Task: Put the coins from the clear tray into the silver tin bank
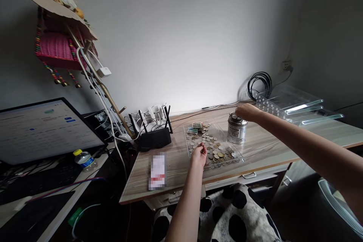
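Note:
A clear plastic tray (239,157) on the wooden desk holds several loose coins (213,148) and folded banknotes (196,125) at its far end. My left hand (199,154) rests over the near left part of the tray, fingers pinched together on what looks like a coin. My right hand (247,112) reaches over the top of a silver metal can (237,131) that stands just right of the tray, fingers curled down at its opening; anything in them is hidden.
A black router (154,138) with antennas and a tangle of white cables sit left of the tray. A red-and-white card (157,171) lies near the desk's front edge. Clear acrylic trays (295,106) and a coiled black cable (259,83) are at back right. A monitor (42,128) and water bottle (84,159) stand left.

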A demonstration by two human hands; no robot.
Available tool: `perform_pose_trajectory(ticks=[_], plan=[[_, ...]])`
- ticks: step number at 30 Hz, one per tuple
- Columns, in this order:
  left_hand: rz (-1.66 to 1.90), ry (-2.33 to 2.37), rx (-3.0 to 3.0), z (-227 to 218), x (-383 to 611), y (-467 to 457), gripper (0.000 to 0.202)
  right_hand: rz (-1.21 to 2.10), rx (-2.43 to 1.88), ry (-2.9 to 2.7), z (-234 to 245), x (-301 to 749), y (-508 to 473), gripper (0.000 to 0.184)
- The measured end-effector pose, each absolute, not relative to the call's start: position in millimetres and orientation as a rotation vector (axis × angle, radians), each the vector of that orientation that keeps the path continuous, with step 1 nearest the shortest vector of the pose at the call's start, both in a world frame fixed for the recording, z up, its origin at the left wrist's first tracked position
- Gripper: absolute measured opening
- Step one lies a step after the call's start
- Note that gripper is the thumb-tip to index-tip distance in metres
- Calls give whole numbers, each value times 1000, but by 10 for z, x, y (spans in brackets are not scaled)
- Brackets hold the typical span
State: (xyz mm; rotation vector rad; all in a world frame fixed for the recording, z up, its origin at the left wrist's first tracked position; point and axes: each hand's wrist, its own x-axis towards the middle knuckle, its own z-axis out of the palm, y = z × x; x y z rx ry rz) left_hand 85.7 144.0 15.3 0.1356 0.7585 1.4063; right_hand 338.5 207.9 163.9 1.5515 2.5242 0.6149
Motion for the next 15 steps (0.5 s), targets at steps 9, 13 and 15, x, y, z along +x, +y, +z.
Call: perform_pose_trajectory(ticks=[9,13,15], plan=[[1411,780,212,155,864,1445,22,454,2034,2889,1621,2968,1721,29],[1375,783,272,165,855,1445,20,-331,1724,3226,1155,2380,1445,30],[1375,785,291,168,851,1441,19,-582,1700,3201,887,2179,1413,28]])
